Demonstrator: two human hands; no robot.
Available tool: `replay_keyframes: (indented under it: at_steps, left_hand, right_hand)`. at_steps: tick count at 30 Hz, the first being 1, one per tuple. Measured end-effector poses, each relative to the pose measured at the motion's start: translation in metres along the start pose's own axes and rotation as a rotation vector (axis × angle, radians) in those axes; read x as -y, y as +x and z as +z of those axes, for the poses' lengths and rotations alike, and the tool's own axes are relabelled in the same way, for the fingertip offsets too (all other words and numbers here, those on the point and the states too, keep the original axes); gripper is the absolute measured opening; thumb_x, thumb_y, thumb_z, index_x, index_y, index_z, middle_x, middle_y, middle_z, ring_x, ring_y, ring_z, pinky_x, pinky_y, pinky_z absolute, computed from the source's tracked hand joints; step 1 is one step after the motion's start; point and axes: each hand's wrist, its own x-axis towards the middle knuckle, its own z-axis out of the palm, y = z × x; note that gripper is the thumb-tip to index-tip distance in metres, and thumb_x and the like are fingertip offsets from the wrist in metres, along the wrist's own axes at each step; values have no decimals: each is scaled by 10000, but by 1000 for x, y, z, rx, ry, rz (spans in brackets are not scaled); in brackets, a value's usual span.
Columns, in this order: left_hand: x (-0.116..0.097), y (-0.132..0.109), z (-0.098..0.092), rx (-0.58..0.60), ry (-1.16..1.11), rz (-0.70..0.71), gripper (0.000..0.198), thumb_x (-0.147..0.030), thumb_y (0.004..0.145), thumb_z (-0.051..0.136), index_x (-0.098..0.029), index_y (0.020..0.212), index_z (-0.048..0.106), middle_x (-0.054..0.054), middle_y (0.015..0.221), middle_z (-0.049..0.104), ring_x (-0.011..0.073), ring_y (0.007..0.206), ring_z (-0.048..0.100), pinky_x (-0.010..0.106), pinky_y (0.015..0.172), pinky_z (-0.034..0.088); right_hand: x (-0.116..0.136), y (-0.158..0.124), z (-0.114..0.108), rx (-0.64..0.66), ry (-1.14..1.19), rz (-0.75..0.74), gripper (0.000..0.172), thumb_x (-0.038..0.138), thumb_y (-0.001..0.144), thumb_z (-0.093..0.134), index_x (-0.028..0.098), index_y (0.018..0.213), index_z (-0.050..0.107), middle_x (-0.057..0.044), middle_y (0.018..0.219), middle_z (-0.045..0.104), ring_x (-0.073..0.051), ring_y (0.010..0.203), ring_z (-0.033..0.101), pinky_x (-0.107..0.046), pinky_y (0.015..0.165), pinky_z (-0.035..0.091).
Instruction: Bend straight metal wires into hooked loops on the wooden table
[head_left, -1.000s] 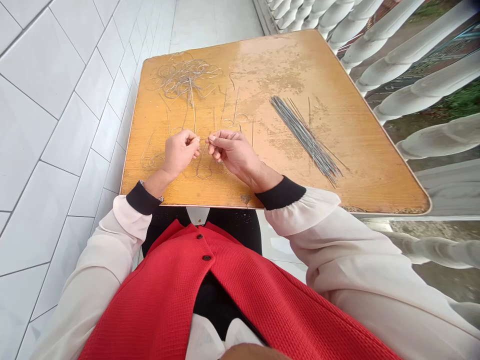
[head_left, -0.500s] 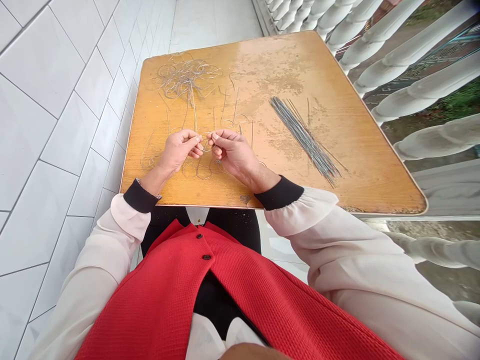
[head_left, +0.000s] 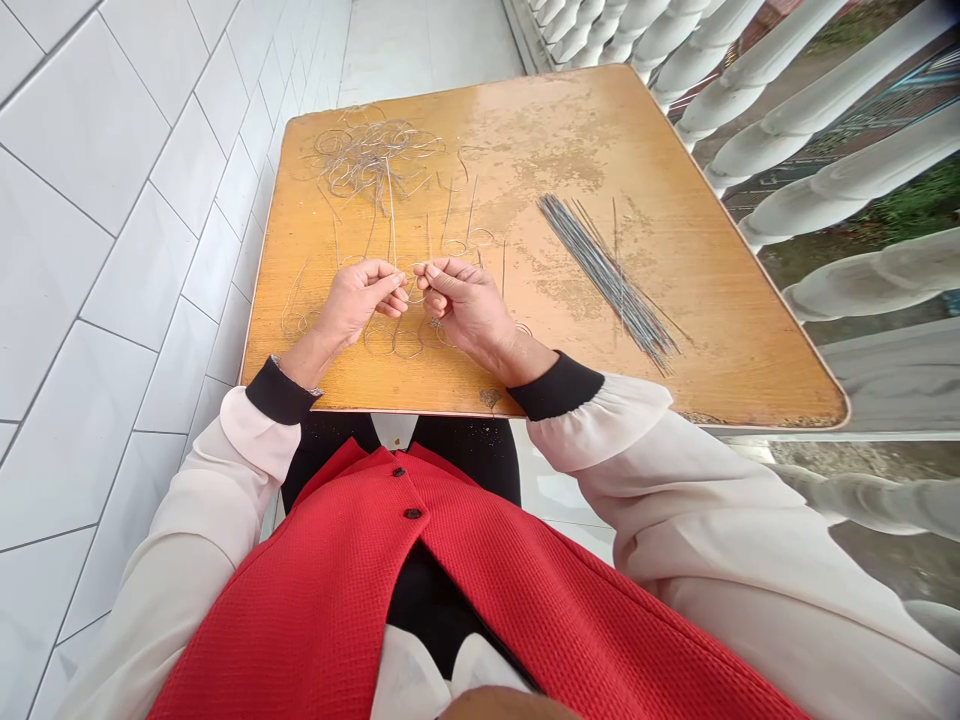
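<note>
Pinching with thumb and forefinger, the left hand [head_left: 358, 300] and the right hand [head_left: 465, 300] each grip one end of a short piece of thin grey wire [head_left: 412, 283], the other fingers curled in. The wire hangs between the fingertips, just above the worn orange-brown wooden surface [head_left: 712, 300], near its near edge and left of the middle.

The step in hand looks like bending or looping this wire by hand. Any further shaping calls for both pinches to hold firm while the fingertips turn against each other, since the wire is fine and springy.

No container shows; everything lies loose. Looped grey wire pieces [head_left: 405, 345] rest on the surface under and beside the hands. A tangle of curled grey wire [head_left: 367, 155] sits toward the far left corner. A bundle of straight grey wire lengths [head_left: 607, 280] lies slantwise right of the middle, well apart from the hands.
</note>
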Motion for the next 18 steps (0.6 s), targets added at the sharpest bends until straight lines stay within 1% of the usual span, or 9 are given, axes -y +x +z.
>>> replay_keyframes:
  at_steps: [3, 8, 9, 13, 18]
  left_hand:
    - [0, 1, 0, -18, -11, -9, 236, -237, 989, 694, -163, 784, 605, -31, 674, 707, 48, 579, 672, 168, 639, 547]
    - [0, 2, 0, -34, -13, -22, 255, -262, 997, 690, -166, 774, 610, -17, 691, 724, 58, 604, 689, 173, 639, 546]
    - [0, 2, -1, -29, -8, -25, 255, -260, 997, 691, -165, 772, 614, -17, 686, 722, 57, 598, 684, 170, 632, 540]
    - [-1, 2, -3, -11, -13, -34, 261, -244, 1000, 684, -162, 760, 622, -16, 672, 711, 51, 569, 662, 160, 600, 517]
    - [0, 3, -5, 12, -14, -47, 284, -320, 1018, 668, -167, 781, 633, -13, 657, 706, 57, 572, 672, 148, 578, 513]
  right_hand:
    - [1, 2, 0, 4, 23, 27, 206, 266, 929, 766, 194, 762, 669, 40, 718, 635, -37, 480, 421, -189, 461, 382]
    - [5, 5, -2, -27, -55, 45, 310, 452, 927, 775, 206, 770, 669, 26, 706, 639, -60, 496, 480, -197, 448, 400]
    - [5, 4, -2, -29, -60, 50, 306, 444, 924, 778, 205, 765, 672, 25, 702, 641, -61, 497, 484, -197, 449, 402]
    - [6, 1, -2, 5, -22, 59, 184, 289, 894, 799, 193, 770, 703, 30, 681, 630, -50, 497, 491, -181, 470, 415]
    - [4, 0, -3, 19, -54, 53, 238, 308, 895, 788, 198, 711, 684, 18, 669, 640, -60, 499, 503, -188, 469, 428]
